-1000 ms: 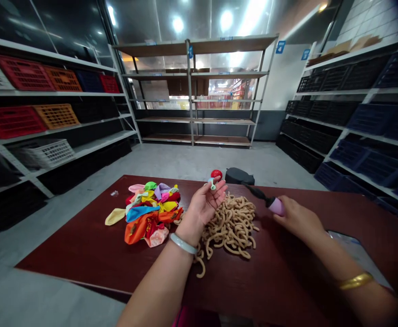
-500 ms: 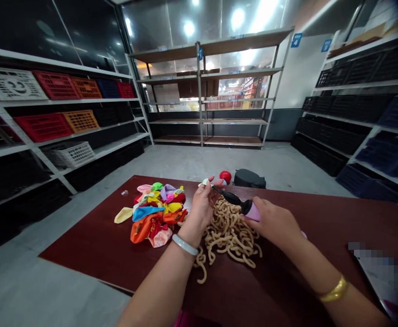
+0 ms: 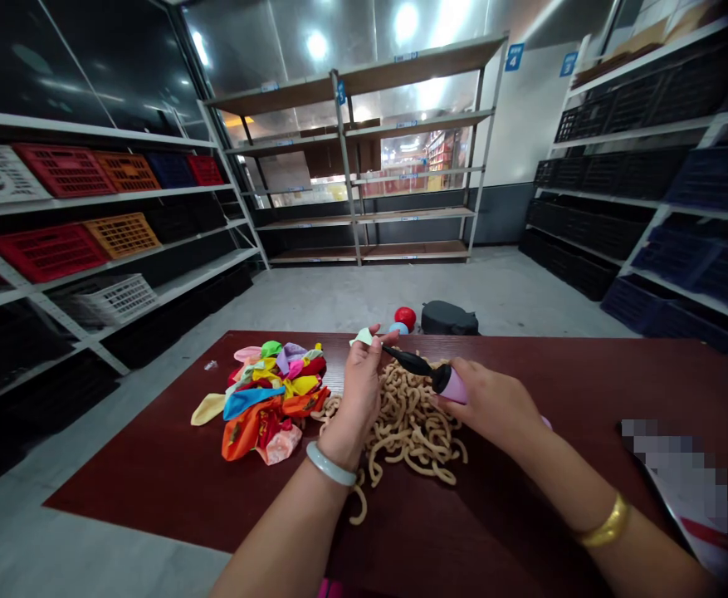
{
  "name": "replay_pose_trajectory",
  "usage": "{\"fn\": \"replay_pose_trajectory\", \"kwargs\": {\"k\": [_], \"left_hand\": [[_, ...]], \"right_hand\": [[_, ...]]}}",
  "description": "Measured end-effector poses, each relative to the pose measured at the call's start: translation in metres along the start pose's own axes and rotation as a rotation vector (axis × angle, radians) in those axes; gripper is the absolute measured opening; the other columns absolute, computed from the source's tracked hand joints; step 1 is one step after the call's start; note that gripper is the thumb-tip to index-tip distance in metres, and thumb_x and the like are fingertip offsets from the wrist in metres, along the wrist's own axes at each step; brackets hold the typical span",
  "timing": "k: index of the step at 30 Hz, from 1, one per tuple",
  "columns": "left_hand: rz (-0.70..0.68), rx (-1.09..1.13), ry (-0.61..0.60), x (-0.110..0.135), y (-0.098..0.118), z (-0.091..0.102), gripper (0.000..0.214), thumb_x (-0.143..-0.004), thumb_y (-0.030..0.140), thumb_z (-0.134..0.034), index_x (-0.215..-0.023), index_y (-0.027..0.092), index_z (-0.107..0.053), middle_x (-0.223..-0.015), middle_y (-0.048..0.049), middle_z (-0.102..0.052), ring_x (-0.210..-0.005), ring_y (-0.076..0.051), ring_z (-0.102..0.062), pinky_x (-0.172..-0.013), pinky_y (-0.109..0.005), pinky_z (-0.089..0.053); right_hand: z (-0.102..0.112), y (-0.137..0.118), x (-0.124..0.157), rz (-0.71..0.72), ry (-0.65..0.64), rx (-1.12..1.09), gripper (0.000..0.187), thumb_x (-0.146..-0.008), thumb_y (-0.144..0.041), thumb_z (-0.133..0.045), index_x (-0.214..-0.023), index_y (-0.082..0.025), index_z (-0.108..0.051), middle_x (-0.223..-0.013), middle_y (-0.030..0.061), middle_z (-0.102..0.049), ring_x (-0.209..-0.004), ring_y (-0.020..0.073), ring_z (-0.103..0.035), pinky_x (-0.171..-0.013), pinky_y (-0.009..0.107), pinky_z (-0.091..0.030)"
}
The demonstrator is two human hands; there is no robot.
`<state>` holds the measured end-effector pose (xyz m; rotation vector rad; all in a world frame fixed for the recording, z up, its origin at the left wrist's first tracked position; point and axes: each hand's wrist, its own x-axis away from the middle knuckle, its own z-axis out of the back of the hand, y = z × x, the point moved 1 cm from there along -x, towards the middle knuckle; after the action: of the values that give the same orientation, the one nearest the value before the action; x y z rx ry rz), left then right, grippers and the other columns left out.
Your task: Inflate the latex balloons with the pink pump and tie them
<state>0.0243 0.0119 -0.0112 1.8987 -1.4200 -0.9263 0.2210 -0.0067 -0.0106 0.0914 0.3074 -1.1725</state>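
Note:
My left hand is raised above the dark red table and pinches a small pale green balloon at its fingertips. My right hand is wrapped round a pink hand pump whose black nozzle points at the balloon's neck and meets my left fingers. Under both hands lies a heap of tan rope-like loops. A pile of flat coloured balloons lies to the left of my left hand.
A red ball and a small blue one sit past the table's far edge beside a black bag on the floor. Shelving with red, orange and white crates lines the left; dark crates line the right.
My right hand brought the pump in from the right until its nozzle reached the balloon. My left hand turned from palm-up to a pinch on the balloon.

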Motion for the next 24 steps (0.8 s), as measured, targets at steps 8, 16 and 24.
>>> {"fn": "replay_pose_trajectory", "kwargs": {"k": [8,16,24], "left_hand": [[0.04,-0.009,-0.005,0.005,-0.003,-0.005,0.035,-0.079,0.031,-0.069,-0.107,0.015,-0.055,-0.111,-0.0123,-0.069,-0.109,-0.023,-0.061,-0.092,-0.036,-0.046],[0.087,0.105,-0.04,0.007,0.009,-0.01,0.023,-0.079,0.029,-0.07,-0.089,0.014,-0.056,-0.11,-0.0143,-0.069,-0.097,-0.02,-0.066,-0.087,-0.032,-0.047],[0.141,0.13,-0.053,0.009,0.008,-0.011,0.023,-0.074,0.026,-0.074,-0.082,0.015,-0.056,-0.111,-0.0135,-0.069,-0.106,-0.024,-0.063,-0.095,-0.036,-0.043]], "right_hand": [[-0.002,-0.001,0.002,0.006,-0.007,-0.083,0.052,-0.082,-0.063,-0.047,-0.117,-0.025,-0.05,-0.112,0.0095,-0.065,-0.095,0.0287,-0.064,-0.069,0.035,-0.045],[-0.003,0.0,0.003,0.04,0.008,-0.108,0.055,-0.083,-0.063,-0.047,-0.121,-0.024,-0.049,-0.11,0.0095,-0.066,-0.096,0.0282,-0.064,-0.073,0.036,-0.045],[-0.003,0.001,0.004,0.056,0.032,-0.072,0.055,-0.085,-0.062,-0.045,-0.122,-0.022,-0.049,-0.11,0.0094,-0.066,-0.095,0.0278,-0.064,-0.071,0.036,-0.046]]}}
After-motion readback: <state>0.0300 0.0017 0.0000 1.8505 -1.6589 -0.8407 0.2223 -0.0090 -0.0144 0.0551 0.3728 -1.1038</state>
